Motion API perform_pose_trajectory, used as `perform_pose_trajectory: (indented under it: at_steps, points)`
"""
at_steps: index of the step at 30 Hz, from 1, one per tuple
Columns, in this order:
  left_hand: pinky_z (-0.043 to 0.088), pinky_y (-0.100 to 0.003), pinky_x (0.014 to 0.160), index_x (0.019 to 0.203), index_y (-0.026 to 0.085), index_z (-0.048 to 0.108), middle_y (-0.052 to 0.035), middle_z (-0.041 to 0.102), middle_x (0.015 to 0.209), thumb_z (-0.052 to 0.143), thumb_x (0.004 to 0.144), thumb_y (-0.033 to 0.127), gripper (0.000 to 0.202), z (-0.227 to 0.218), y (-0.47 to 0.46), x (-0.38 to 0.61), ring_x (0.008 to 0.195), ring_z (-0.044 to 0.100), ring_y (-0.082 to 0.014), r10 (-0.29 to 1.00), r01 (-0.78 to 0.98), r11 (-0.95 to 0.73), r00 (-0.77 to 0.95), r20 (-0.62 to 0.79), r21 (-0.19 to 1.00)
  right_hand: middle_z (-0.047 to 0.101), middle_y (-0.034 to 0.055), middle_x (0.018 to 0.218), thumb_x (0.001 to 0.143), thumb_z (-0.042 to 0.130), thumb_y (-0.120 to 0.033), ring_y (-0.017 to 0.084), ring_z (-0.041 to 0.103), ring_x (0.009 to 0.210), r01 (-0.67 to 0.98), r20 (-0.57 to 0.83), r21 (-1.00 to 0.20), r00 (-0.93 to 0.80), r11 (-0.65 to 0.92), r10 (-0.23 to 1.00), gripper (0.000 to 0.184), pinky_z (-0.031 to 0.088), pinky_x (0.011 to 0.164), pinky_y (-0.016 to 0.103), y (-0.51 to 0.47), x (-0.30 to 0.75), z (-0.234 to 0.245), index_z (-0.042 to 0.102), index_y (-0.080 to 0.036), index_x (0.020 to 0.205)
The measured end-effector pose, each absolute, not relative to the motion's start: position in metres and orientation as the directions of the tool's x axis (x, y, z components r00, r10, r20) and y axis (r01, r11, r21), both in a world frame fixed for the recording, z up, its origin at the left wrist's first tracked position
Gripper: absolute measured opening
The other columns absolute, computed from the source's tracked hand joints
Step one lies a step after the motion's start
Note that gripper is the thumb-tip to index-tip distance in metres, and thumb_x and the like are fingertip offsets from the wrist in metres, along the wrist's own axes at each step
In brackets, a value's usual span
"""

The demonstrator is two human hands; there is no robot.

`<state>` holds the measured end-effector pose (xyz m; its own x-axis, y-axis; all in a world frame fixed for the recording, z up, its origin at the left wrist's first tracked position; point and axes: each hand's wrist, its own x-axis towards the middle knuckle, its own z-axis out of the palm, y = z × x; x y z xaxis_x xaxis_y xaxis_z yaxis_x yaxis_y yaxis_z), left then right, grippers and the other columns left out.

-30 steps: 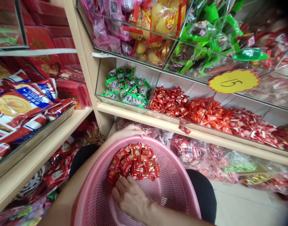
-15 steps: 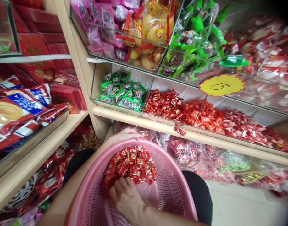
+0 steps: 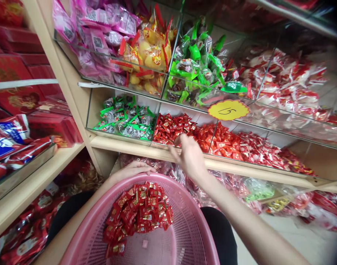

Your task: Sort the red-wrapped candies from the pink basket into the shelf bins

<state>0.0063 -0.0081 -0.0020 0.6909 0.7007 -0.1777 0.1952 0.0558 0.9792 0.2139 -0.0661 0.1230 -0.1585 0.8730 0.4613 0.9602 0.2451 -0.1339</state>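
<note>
A pink plastic basket with mesh sides rests between my knees, a pile of red-wrapped candies in it. My left hand lies over its far rim, fingers closed on the edge. My right hand is beyond the basket, at the front edge of the lower shelf, before a clear bin of small red candies. Its fingers are curled and slightly blurred; what they hold, if anything, I cannot make out.
Green-and-clear packets fill the bin to the left. Above hang bins of larger sweets, with a yellow price tag on the glass front. Bagged sweets lie under the wooden shelf edge. A side shelf stands at left.
My right hand has left the candies in the basket and moved up and forward to the shelf. A loose red candy on the shelf ledge no longer shows there. The view has shifted right.
</note>
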Motion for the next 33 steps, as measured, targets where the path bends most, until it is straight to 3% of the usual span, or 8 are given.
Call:
perform_pose_trajectory:
  at_steps: [5,9,12,19,27,30,33]
  points:
    - [0.042,-0.023,0.076,0.073,0.013,0.065,-0.0078,0.065,0.116,0.06,0.08,0.044,0.032,-0.004,-0.007,0.005,0.093,0.061,-0.0174,0.692,0.167,0.071,0.702,-0.169,0.983,0.066,0.0131,0.096,0.085,0.055,-0.032,0.024,0.062,0.089,0.982,0.206,-0.13,0.165,-0.14,0.965,0.029,0.043,0.071,0.031,0.001,0.248,0.133,0.051,-0.014,0.108]
    - [0.043,-0.023,0.074,0.075,0.012,0.066,-0.0084,0.066,0.111,0.062,0.079,0.043,0.032,-0.002,-0.01,0.005,0.089,0.061,-0.0169,0.701,0.166,0.1,0.688,-0.188,0.981,0.063,0.0199,0.107,0.081,0.064,-0.04,0.028,0.061,0.101,0.975,0.114,-0.059,0.222,-0.216,0.968,0.043,0.046,0.079,0.034,0.022,0.238,0.123,0.055,-0.01,0.111]
    - [0.043,-0.023,0.077,0.089,0.014,0.071,-0.0076,0.068,0.105,0.062,0.08,0.041,0.03,-0.001,-0.011,0.005,0.09,0.061,-0.0166,0.714,0.174,0.112,0.671,-0.201,0.978,0.062,0.0212,0.111,0.078,0.068,-0.036,0.028,0.06,0.106,0.965,0.076,-0.041,0.26,-0.258,0.963,0.045,0.047,0.082,0.035,0.028,0.228,0.119,0.057,-0.01,0.113]
    - [0.043,-0.022,0.076,0.107,0.015,0.07,-0.0068,0.068,0.104,0.059,0.082,0.041,0.037,0.001,-0.01,0.005,0.091,0.06,-0.0164,0.717,0.21,0.053,0.672,-0.183,0.976,0.062,0.0211,0.114,0.077,0.064,-0.02,0.029,0.061,0.105,0.956,0.039,-0.032,0.294,-0.293,0.955,0.036,0.05,0.082,0.036,0.035,0.221,0.117,0.062,-0.009,0.112]
    - [0.043,-0.022,0.078,0.107,0.014,0.07,-0.0073,0.068,0.105,0.061,0.081,0.039,0.037,0.004,-0.013,0.007,0.091,0.06,-0.0167,0.71,0.204,0.079,0.676,-0.199,0.976,0.062,0.017,0.112,0.068,0.072,-0.034,0.028,0.061,0.103,0.954,-0.072,-0.052,0.291,-0.295,0.954,0.051,0.049,0.08,0.034,0.031,0.229,0.133,0.061,-0.011,0.113]
    - [0.043,-0.024,0.076,0.105,0.014,0.071,-0.0085,0.068,0.106,0.063,0.079,0.042,0.039,0.0,-0.011,0.008,0.088,0.06,-0.0171,0.709,0.194,0.112,0.672,-0.215,0.975,0.066,0.0114,0.095,0.066,0.071,-0.034,0.023,0.062,0.088,0.965,-0.102,-0.133,0.215,-0.227,0.971,0.037,0.048,0.072,0.031,0.023,0.241,0.148,0.064,-0.012,0.096]
    - [0.043,-0.024,0.073,0.103,0.013,0.071,-0.0088,0.068,0.104,0.064,0.078,0.044,0.04,-0.002,-0.009,0.009,0.086,0.06,-0.0172,0.709,0.21,0.105,0.669,-0.221,0.972,0.059,0.0025,0.069,0.068,0.068,-0.029,0.016,0.056,0.066,0.937,-0.048,-0.324,0.12,-0.129,0.992,0.019,0.042,0.061,0.028,0.007,0.253,0.162,0.06,-0.015,0.076]
